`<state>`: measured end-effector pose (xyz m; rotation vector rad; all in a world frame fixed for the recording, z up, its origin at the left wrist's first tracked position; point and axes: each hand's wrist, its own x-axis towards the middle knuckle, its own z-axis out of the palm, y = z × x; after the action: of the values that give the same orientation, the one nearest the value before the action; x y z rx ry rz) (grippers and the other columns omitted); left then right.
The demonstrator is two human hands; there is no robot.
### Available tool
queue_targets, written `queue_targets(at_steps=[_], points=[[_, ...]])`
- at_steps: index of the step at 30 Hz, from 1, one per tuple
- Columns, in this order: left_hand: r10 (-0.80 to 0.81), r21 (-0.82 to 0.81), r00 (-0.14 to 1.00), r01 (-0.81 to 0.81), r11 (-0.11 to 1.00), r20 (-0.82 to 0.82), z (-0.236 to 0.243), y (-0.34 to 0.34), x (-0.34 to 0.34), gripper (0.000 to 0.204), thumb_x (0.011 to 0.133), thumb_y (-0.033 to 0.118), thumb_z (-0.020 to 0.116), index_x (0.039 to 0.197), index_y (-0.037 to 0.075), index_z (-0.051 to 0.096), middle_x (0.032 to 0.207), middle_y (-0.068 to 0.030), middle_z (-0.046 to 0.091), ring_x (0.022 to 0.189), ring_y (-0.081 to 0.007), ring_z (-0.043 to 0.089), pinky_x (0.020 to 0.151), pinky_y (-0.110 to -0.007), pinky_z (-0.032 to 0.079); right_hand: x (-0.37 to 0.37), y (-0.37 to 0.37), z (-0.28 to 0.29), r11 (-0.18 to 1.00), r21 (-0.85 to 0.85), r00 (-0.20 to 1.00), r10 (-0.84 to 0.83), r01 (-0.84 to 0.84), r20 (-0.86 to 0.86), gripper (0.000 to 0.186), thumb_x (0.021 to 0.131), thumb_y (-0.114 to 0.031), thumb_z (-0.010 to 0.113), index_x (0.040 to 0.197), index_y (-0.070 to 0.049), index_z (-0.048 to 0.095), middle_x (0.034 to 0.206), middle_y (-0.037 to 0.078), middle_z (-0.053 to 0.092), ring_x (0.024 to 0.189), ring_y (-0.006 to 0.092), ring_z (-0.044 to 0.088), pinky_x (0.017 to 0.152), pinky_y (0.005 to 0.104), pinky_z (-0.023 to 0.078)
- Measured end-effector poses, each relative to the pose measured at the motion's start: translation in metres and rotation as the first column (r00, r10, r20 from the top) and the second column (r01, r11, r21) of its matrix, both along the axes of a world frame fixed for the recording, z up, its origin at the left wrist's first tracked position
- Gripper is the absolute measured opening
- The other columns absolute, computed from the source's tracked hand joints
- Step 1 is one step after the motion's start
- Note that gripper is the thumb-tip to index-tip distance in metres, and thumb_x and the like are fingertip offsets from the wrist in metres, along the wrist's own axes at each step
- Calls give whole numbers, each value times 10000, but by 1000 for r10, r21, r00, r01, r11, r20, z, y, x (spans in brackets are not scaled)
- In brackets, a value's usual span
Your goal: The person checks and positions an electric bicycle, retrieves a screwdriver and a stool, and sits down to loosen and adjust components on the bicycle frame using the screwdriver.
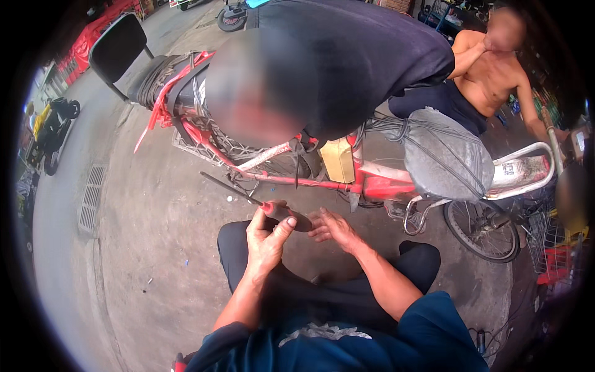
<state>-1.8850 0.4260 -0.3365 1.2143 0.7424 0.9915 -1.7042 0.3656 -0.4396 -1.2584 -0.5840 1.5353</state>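
Observation:
My left hand [263, 245] is closed around a large screwdriver [292, 218] with a red and black handle. Its long dark shaft points up and to the left, toward the lower frame of a red electric bike [387, 186]. Just right of the handle's butt end is my right hand [338, 230], fingers apart and holding nothing; whether a fingertip touches the handle I cannot tell. Both hands are above my bent knees, on the near side of the bike. A yellowish box-like part [336, 162] sits in the middle of the bike's frame.
A person in a dark shirt [384, 62] leans over the bike from its far side. Another person [493, 90], bare-chested, sits at the far right. A grey cover bound with cables [446, 152] lies on the bike. On the left are a drain grate [92, 191] and a yellow-black motorbike [54, 130].

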Motion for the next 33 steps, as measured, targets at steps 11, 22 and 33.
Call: queue_targets(at_steps=[11, 22, 33], points=[[-395, -164, 916, 402, 901, 75, -3, -21, 93, 303, 806, 125, 683, 1062, 24, 556, 944, -89, 611, 833, -187, 592, 716, -331, 509, 50, -86, 91, 945, 98, 938, -292, 313, -185, 402, 917, -432, 504, 1102, -75, 497, 850, 80, 574, 691, 180, 608, 589, 300, 508], [-296, -373, 894, 416, 829, 337, -26, 14, 174, 225, 924, 198, 491, 1024, -3, 515, 857, -140, 587, 746, -234, 599, 689, -371, 510, 115, -92, 88, 772, 145, 760, -636, 619, 135, 394, 887, -276, 573, 1131, 14, 464, 906, 137, 600, 761, 194, 623, 653, 319, 522], [-218, -310, 893, 352, 883, 394, -36, 8, 176, 190, 871, 101, 519, 1010, -27, 514, 869, -153, 601, 723, -270, 629, 664, -379, 534, 90, -87, 73, 397, 101, 408, -860, 912, -307, 353, 912, -315, 476, 1151, -55, 475, 1033, 73, 552, 937, 195, 559, 792, 361, 470]])
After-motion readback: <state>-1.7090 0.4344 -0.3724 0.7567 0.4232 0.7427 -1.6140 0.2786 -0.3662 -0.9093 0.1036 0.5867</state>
